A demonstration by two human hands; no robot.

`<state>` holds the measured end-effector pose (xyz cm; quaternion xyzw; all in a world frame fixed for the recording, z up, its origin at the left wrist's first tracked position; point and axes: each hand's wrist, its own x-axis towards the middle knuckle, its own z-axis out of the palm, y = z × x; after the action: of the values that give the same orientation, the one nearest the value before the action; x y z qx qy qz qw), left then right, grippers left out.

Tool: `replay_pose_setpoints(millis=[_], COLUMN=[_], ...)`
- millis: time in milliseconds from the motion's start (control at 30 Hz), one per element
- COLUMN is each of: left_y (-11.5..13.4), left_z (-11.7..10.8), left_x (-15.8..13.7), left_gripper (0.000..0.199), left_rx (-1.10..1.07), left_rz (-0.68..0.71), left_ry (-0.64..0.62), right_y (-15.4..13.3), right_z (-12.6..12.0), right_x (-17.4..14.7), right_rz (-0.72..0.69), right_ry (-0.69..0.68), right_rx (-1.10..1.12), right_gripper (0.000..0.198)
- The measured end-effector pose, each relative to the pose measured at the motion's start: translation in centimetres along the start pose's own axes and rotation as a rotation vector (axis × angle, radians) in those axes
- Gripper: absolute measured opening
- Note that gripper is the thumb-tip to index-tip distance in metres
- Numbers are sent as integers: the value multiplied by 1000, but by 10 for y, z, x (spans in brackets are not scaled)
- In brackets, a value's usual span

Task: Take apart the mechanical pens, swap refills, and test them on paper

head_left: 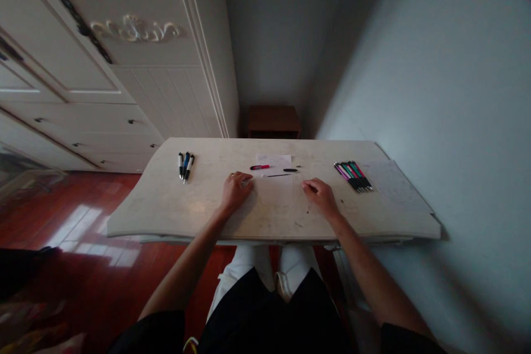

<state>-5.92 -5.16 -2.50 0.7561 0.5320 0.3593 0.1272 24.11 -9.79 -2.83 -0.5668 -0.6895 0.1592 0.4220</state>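
Note:
My left hand (pixel 237 191) rests on the white table, its fingers loosely bent and apart from the thumb, with nothing visible in it. My right hand (pixel 321 197) rests opposite, fingers curled with a gap at the thumb; I see nothing held there. Between and just beyond them lie pen parts: a red and black pen barrel (pixel 260 167), a short black grip piece (pixel 290 170) and a thin dark refill (pixel 279 175). A tiny dark piece (pixel 298 166) sits beside the grip. A paper sheet (pixel 274 159) lies under or behind these parts.
Several pens (pixel 186 166) with white or blue barrels lie at the table's left. At the right is a row of colourful pens (pixel 353 176), beside another paper sheet (pixel 396 185). A wall (pixel 456 94) borders the right side; a white cabinet (pixel 166 83) stands beyond the left.

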Motion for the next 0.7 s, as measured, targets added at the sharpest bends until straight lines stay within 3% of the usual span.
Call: replay_pose_setpoints(millis=[167, 333, 700], left_y=[12, 17, 11], left_z=[3, 5, 4], left_x=[21, 33, 26], left_gripper=[20, 17, 14], left_rx=[63, 53, -63], left_rz=[32, 119, 178], left_ry=[-190, -304, -292], right_y=[-7, -11, -13], right_z=[-1, -3, -5], right_x=[-12, -13, -18], right_rz=[32, 42, 69], right_ry=[-49, -78, -126], right_rx=[-36, -55, -57], right_gripper=[18, 17, 17])
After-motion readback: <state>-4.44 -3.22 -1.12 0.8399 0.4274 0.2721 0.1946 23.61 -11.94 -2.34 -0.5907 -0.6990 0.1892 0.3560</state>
